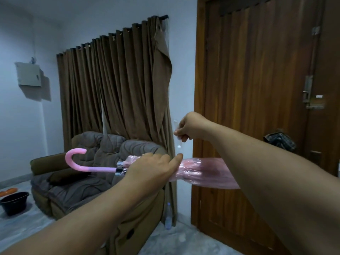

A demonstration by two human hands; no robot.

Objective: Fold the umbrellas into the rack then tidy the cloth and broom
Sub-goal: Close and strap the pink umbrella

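A pink see-through umbrella (pixel 198 172) lies level in front of me, folded, its curved pink handle (pixel 73 159) pointing left. My left hand (pixel 149 170) grips the bunched canopy near the handle end, thumb stretched along it. Above it, my right hand (pixel 189 127) pinches the umbrella's clear closing strap (pixel 178 142), which hangs down with a small white button at its end. My right forearm hides the tip end of the canopy. No rack, cloth or broom is in view.
A brown sofa (pixel 88 173) stands under brown curtains (pixel 114 85) on the left. A wooden door (pixel 257 89) fills the right, with a dark patterned bundle (pixel 279 140) beside it. A black tub (pixel 14 202) and a water bottle (pixel 168 216) stand on the floor.
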